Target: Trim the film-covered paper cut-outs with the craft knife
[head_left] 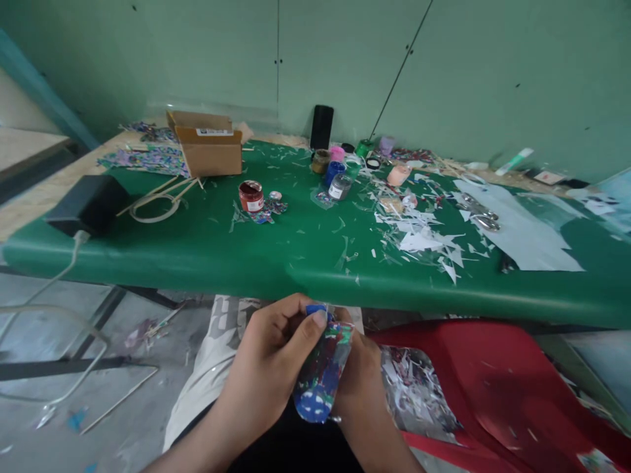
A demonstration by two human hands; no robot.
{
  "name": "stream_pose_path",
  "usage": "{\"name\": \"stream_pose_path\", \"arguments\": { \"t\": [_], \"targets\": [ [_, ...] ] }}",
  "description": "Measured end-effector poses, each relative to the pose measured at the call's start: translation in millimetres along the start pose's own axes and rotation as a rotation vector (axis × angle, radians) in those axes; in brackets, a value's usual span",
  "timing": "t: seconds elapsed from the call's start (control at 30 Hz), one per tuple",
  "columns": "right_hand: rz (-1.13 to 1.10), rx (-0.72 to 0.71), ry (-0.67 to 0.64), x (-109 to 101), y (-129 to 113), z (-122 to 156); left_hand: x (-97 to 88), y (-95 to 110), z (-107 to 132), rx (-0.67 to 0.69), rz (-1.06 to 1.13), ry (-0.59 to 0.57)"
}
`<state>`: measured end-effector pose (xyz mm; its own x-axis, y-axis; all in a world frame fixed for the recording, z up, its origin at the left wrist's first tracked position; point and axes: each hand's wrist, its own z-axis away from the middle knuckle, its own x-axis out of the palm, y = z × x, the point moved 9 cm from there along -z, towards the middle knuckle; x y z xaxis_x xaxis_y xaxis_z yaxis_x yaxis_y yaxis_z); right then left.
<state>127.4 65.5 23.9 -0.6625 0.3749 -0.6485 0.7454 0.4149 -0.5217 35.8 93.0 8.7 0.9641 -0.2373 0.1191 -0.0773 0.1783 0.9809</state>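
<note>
A flat, round-ended piece, blue with red, green and white paint-like flecks, is held over my lap in front of the table edge. My left hand pinches a small blue part at its upper end, thumb on top. My right hand grips the same piece from the right side. Most of that hand's fingers are hidden behind the piece. Beyond the hands, white scraps and clear slivers lie on the green table cover. An open red paint jar stands beside colourful flakes.
Several paint jars stand at the back near a black upright object. A cardboard box, a black box with a cable and thin sticks are at left. Scissors lie by white sheets. A red chair is at right.
</note>
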Motion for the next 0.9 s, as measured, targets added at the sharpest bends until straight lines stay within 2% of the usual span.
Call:
{"name": "stream_pose_path", "arguments": {
  "t": [0.23,0.43,0.5,0.6,0.67,0.73,0.8,0.9],
  "targets": [
    [0.062,-0.052,0.164,-14.9,-11.8,-7.6,3.0,0.6,-0.7,0.027,-0.003,-0.013],
    [0.074,-0.026,0.088,-0.5,3.0,-2.0,4.9,-6.4,-6.2,0.008,0.078,-0.056],
    [0.087,0.037,0.079,5.4,15.9,-3.1,10.1,-6.8,-6.0,-0.007,0.108,-0.098],
    [0.105,0.235,0.084,7.3,44.4,-8.9,19.8,-7.1,-2.4,-0.05,0.088,-0.173],
    [0.037,0.32,0.076,4.4,57.5,-13.4,22.8,-5.2,0.0,-0.046,0.034,-0.206],
    [-0.099,0.339,0.04,1.2,61.2,-17.5,22.0,-3.2,0.7,-0.025,-0.014,-0.213],
    [-0.215,0.34,0.011,-4.1,58.8,-18.9,17.2,-1.2,-0.4,0.002,-0.044,-0.182],
    [-0.273,0.296,0.006,-15.1,47.1,-17.6,9.0,1.7,-2.0,0.036,-0.06,-0.116]
  ]
}}
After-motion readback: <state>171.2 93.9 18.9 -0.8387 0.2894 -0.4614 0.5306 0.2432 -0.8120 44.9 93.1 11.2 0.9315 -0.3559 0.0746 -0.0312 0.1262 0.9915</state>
